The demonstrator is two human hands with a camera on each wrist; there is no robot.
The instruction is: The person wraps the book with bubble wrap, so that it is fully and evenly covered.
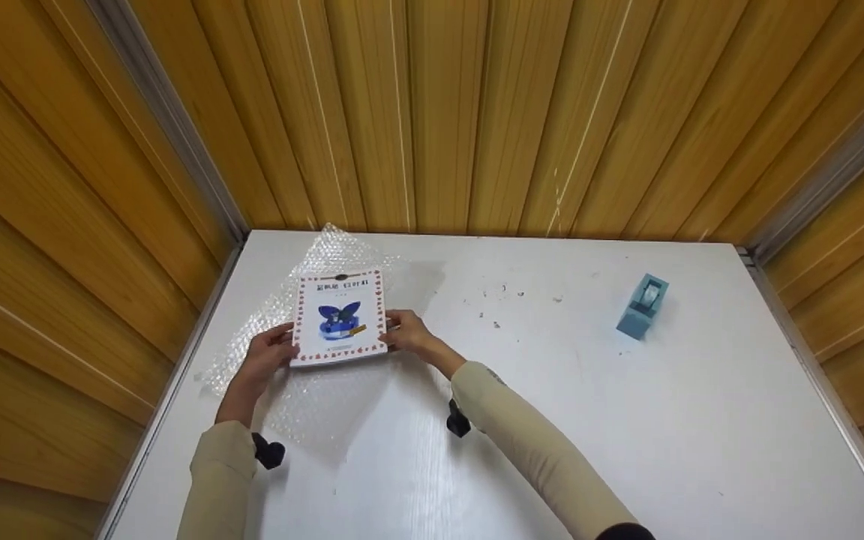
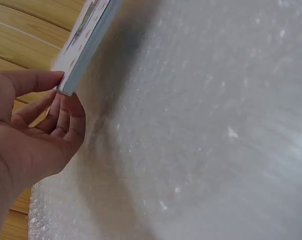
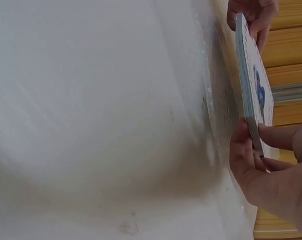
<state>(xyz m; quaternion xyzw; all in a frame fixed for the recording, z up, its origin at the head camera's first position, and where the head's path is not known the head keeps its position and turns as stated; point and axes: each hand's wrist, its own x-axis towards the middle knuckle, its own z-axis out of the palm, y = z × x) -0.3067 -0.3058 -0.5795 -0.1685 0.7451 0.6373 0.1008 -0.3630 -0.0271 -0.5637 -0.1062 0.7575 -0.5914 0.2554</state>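
Observation:
A book with a white cover, a red patterned border and a blue butterfly-like picture is held between both hands above a sheet of bubble wrap. My left hand pinches its left edge, thumb on the cover and fingers underneath, as the left wrist view of the book shows. On the opposite edge, my right hand grips with the thumb on top and fingers below. In the right wrist view the book is raised off the wrap, its page edges showing.
A blue tape dispenser stands on the right part of the white table. Small dark marks dot the table's middle. Wood-patterned walls rise behind and at both sides.

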